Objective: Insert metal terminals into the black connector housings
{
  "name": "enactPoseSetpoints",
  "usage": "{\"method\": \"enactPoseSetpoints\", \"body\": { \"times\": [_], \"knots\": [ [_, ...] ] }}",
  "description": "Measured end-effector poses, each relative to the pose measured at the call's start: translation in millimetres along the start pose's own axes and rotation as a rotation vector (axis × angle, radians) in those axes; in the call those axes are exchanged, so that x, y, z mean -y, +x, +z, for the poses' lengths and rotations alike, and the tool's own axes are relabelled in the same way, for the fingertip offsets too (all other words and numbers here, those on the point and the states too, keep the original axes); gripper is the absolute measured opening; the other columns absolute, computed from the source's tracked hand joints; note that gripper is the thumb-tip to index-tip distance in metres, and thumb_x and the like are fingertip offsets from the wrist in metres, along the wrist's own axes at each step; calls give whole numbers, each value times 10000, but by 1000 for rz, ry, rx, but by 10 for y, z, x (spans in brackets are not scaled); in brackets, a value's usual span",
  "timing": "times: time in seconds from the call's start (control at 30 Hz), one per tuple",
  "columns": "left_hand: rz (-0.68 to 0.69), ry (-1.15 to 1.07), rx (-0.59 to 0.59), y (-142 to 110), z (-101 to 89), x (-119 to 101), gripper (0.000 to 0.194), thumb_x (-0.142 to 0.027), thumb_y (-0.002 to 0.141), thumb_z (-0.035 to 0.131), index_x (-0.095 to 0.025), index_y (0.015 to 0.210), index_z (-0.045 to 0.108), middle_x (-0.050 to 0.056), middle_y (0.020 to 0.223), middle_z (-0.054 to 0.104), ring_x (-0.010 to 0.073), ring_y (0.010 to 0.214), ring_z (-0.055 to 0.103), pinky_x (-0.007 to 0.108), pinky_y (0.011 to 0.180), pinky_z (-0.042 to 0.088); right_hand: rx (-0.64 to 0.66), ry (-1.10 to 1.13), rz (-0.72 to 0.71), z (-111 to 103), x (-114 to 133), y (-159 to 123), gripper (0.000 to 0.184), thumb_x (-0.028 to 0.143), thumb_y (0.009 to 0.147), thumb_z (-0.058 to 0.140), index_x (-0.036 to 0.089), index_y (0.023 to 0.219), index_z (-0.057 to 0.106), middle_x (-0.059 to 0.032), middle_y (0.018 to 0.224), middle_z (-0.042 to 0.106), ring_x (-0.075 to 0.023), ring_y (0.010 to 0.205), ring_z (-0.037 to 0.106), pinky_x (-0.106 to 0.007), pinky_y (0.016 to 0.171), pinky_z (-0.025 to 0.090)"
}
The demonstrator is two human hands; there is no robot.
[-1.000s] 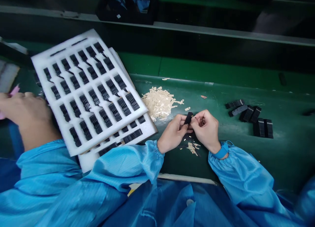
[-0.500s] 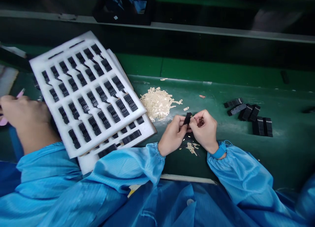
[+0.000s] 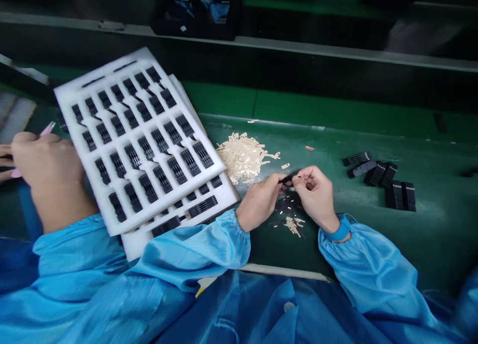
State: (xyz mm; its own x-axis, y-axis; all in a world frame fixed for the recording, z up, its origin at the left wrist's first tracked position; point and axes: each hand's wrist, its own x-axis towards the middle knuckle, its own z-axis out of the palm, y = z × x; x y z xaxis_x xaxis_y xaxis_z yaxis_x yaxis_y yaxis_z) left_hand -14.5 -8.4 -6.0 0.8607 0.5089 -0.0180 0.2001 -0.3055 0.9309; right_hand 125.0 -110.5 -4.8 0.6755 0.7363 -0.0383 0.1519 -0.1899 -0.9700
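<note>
A small dark, narrow part (image 3: pixel 289 178) is pinched between both hands, its exact kind too small to make out. My left hand (image 3: pixel 260 200) grips its left end between thumb and fingers. At the other end, my right hand (image 3: pixel 316 193) closes its thumb and forefinger on it; the fingertips partly hide the part. Below them on the green bench lie small black scraps (image 3: pixel 287 205) and a few pale flat pieces (image 3: pixel 293 225). Just beyond my left hand rises a heap of pale flat tabs (image 3: pixel 242 156).
White foam trays (image 3: pixel 129 144) filled with black ribbed parts are stacked at left. Beside them a co-worker's hand (image 3: pixel 50 165) holds pink tweezers (image 3: pixel 48 129). Several black ribbed blocks (image 3: pixel 377 173) lie at right. A dark bin (image 3: pixel 196 15) sits on the rear ledge.
The dark part has tipped from nearly upright to nearly level between my fingers. My left hand has turned slightly, uncovering more black scraps below. The whole view has shifted a little.
</note>
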Motion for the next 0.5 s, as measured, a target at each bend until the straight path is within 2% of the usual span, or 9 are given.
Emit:
{"method": "enactPoseSetpoints", "body": {
  "times": [0.13, 0.23, 0.33, 0.5],
  "knots": [
    [-192, -453, 79, 51, 23, -32, 187, -227, 1015, 462, -149, 1163, 545, 111, 1083, 727, 158, 900, 730, 313, 808, 607, -81, 136, -79, -22, 6, 11, 268, 316, 886, 675, 227, 1100, 541, 41, 768, 541, -102, 591, 502, -243, 552, 412],
    [-314, -699, 114, 82, 9, -66, 172, -232, 997, 529, -126, 1132, 538, 130, 1086, 726, 151, 887, 731, 306, 811, 604, -64, 177, -91, -57, 30, 39, 174, 348, 918, 637, 214, 1009, 572, 43, 720, 516, -96, 565, 468, -244, 541, 392],
    [-327, -803, 122, 94, -15, -96, 212, -250, 974, 596, -118, 1134, 551, 130, 1074, 728, 157, 890, 733, 308, 816, 597, 2, 128, -66, -73, 56, 57, 160, 349, 907, 650, 205, 869, 592, 27, 696, 547, -103, 569, 478, -247, 533, 391],
    [-343, -851, 123, 93, -12, -126, 222, -252, 949, 643, -114, 1106, 567, 112, 1029, 728, 153, 866, 729, 302, 798, 594, 38, 80, -34, -68, 57, 57, 119, 302, 879, 669, 210, 850, 599, 21, 704, 577, -106, 573, 475, -244, 521, 385]
  ]
}}
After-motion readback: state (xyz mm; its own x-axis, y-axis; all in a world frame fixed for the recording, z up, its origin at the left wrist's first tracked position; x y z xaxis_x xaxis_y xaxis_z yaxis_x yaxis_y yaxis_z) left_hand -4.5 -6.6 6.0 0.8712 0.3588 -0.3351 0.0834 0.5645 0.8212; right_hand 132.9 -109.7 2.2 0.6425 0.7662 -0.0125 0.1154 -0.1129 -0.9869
